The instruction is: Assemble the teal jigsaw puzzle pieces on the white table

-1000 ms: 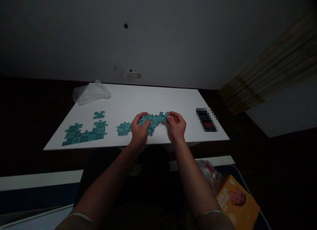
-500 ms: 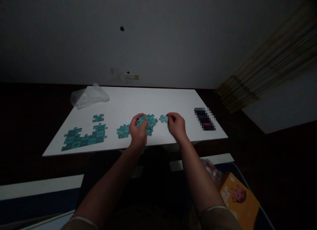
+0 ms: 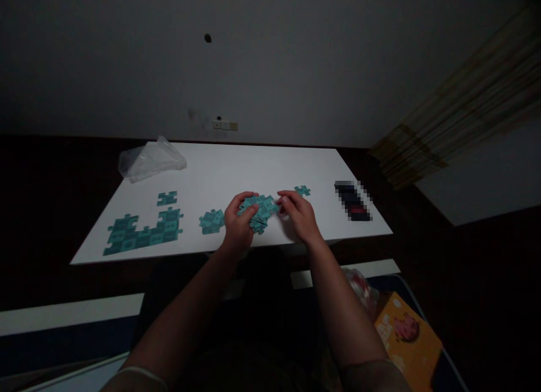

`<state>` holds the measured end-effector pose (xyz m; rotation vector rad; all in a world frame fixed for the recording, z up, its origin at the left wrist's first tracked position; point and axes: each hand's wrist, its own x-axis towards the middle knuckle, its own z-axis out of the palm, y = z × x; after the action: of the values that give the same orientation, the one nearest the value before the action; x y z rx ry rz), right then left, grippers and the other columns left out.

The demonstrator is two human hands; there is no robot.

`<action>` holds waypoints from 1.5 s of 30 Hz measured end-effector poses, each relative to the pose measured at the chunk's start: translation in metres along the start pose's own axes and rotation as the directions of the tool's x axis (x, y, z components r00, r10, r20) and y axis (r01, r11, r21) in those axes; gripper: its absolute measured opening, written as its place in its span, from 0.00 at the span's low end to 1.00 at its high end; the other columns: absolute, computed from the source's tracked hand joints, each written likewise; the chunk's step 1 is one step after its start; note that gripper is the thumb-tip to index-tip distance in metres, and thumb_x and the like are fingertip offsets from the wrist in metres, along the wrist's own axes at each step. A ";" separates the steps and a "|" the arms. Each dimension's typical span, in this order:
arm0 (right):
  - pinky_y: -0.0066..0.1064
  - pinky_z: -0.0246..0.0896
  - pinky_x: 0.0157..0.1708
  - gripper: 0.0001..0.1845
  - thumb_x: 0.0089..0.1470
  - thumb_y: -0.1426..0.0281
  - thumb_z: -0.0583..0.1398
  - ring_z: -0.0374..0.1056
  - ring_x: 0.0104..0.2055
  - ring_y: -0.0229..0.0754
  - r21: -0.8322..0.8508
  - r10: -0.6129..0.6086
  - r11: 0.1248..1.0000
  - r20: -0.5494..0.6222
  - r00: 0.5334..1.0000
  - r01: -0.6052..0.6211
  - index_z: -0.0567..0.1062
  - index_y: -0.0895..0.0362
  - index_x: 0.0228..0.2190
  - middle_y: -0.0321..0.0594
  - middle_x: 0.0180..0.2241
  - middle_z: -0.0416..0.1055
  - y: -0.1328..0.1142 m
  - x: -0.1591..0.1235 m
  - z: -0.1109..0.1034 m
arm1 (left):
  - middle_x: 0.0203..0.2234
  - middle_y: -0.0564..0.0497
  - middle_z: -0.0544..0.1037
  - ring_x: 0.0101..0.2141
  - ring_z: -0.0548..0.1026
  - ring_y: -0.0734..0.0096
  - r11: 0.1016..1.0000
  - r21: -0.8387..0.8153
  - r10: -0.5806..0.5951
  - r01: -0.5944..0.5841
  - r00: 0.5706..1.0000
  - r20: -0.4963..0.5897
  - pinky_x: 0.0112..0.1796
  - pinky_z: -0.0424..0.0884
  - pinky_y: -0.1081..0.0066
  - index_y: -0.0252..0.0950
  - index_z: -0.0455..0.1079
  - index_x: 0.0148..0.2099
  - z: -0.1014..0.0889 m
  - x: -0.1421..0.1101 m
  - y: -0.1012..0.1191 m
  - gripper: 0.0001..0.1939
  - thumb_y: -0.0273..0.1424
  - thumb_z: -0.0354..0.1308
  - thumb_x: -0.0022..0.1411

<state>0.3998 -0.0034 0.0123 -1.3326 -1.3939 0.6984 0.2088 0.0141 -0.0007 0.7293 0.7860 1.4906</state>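
Observation:
My left hand is closed around a thick stack of teal puzzle pieces, the thumb lying on top. Just right of the stack is my right hand, its fingers bent and slightly parted, tips close to the stack's edge. Whether they touch the outermost piece is unclear. Behind that hand a single puzzle piece lies on the white table. Left of my left hand sits a small pile of pieces. Farther left are a joined section of puzzle with a gap in its upper side and a separate piece above it.
A crumpled clear plastic bag rests at the table's back left corner. A dark pixelated object lies near the right edge. Below the table at right are an orange box and some clear plastic wrapping.
My right hand has let go of the piece it held, which now lies on the table behind it. That hand has moved left to the stack; the left hand keeps its hold.

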 end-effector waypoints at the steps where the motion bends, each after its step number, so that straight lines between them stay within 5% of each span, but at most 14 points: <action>1: 0.42 0.77 0.44 0.22 0.69 0.49 0.67 0.79 0.39 0.49 0.060 0.044 0.997 0.060 0.997 -0.047 0.87 0.51 0.52 0.40 0.39 0.85 -0.004 -0.004 0.003 | 0.48 0.46 0.89 0.39 0.85 0.64 1.000 0.017 0.013 -0.014 1.000 0.012 0.39 0.82 0.68 0.40 0.84 0.48 0.000 0.000 0.000 0.21 0.35 0.82 0.52; 6: 0.38 0.76 0.36 0.20 0.57 0.55 0.75 0.77 0.34 0.46 0.176 0.128 0.976 0.031 0.991 -0.131 0.88 0.50 0.48 0.37 0.35 0.84 -0.012 -0.012 0.009 | 0.47 0.46 0.89 0.39 0.85 0.63 1.000 0.027 0.011 -0.012 1.000 0.023 0.40 0.82 0.66 0.40 0.84 0.47 0.000 0.000 -0.001 0.20 0.34 0.81 0.52; 12: 0.42 0.79 0.39 0.19 0.55 0.54 0.75 0.79 0.33 0.47 0.201 0.130 0.973 -0.088 0.988 -0.111 0.87 0.47 0.46 0.37 0.34 0.85 0.001 -0.009 -0.001 | 0.47 0.46 0.88 0.40 0.85 0.62 1.000 -0.006 -0.017 0.017 1.000 -0.010 0.41 0.82 0.64 0.40 0.82 0.47 0.002 0.002 -0.002 0.22 0.36 0.82 0.50; 19: 0.45 0.73 0.44 0.12 0.56 0.60 0.68 0.75 0.35 0.51 -0.089 0.183 0.967 -0.418 0.890 -0.241 0.80 0.52 0.41 0.40 0.30 0.80 0.037 0.031 -0.050 | 0.49 0.42 0.88 0.42 0.86 0.59 0.995 -0.078 -0.066 0.064 0.998 -0.018 0.40 0.84 0.61 0.40 0.84 0.48 0.002 0.005 -0.004 0.25 0.36 0.85 0.49; 23: 0.53 0.73 0.54 0.06 0.59 0.63 0.66 0.77 0.43 0.58 -0.476 0.014 0.851 -0.400 0.916 -0.221 0.78 0.50 0.37 0.50 0.39 0.82 0.036 0.031 -0.056 | 0.46 0.42 0.87 0.39 0.86 0.60 0.996 -0.043 -0.080 0.081 0.997 0.010 0.37 0.84 0.61 0.40 0.85 0.53 0.001 0.003 -0.004 0.28 0.37 0.86 0.50; 25: 0.55 0.74 0.56 0.08 0.62 0.60 0.65 0.77 0.47 0.59 -0.516 -0.066 0.846 -0.350 0.935 -0.133 0.79 0.51 0.36 0.55 0.45 0.82 0.026 0.023 -0.045 | 0.43 0.44 0.87 0.35 0.84 0.63 0.996 -0.019 -0.089 0.089 0.996 0.022 0.34 0.82 0.63 0.39 0.85 0.53 0.001 0.002 -0.003 0.29 0.39 0.87 0.50; 29: 0.48 0.78 0.49 0.19 0.68 0.50 0.64 0.78 0.43 0.53 -0.242 -0.065 0.970 -0.132 0.989 0.032 0.85 0.51 0.43 0.49 0.45 0.84 -0.003 -0.004 -0.008 | 0.39 0.47 0.87 0.33 0.83 0.65 0.995 0.028 -0.100 0.099 0.995 0.029 0.34 0.81 0.65 0.38 0.86 0.50 0.003 0.000 0.000 0.31 0.42 0.89 0.46; 32: 0.41 0.78 0.38 0.27 0.61 0.49 0.72 0.76 0.34 0.47 0.011 0.081 0.997 0.005 0.997 -0.081 0.86 0.50 0.54 0.39 0.38 0.84 -0.017 -0.021 0.017 | 0.39 0.48 0.87 0.35 0.84 0.64 0.993 0.079 -0.094 0.091 0.995 0.034 0.37 0.82 0.65 0.38 0.87 0.49 0.004 -0.001 0.002 0.33 0.44 0.90 0.44; 36: 0.41 0.81 0.38 0.29 0.53 0.53 0.77 0.78 0.34 0.46 0.188 0.190 0.966 -0.044 0.981 -0.179 0.86 0.50 0.53 0.38 0.38 0.83 -0.019 -0.028 0.027 | 0.39 0.47 0.88 0.35 0.85 0.63 0.989 0.097 -0.116 0.112 0.993 0.036 0.38 0.82 0.64 0.38 0.87 0.49 0.005 -0.001 0.002 0.34 0.46 0.90 0.43; 45: 0.52 0.88 0.54 0.25 0.51 0.55 0.80 0.88 0.49 0.56 0.272 0.192 0.952 -0.170 0.966 -0.142 0.87 0.48 0.49 0.47 0.45 0.89 -0.013 -0.023 0.014 | 0.45 0.43 0.90 0.42 0.87 0.54 0.988 0.136 -0.097 0.076 0.982 0.161 0.45 0.85 0.57 0.39 0.89 0.54 0.001 -0.004 0.002 0.32 0.35 0.88 0.46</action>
<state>0.3790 -0.0242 0.0135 -1.2830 -1.0041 0.8101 0.2091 0.0105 0.0012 0.8941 0.7812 1.2910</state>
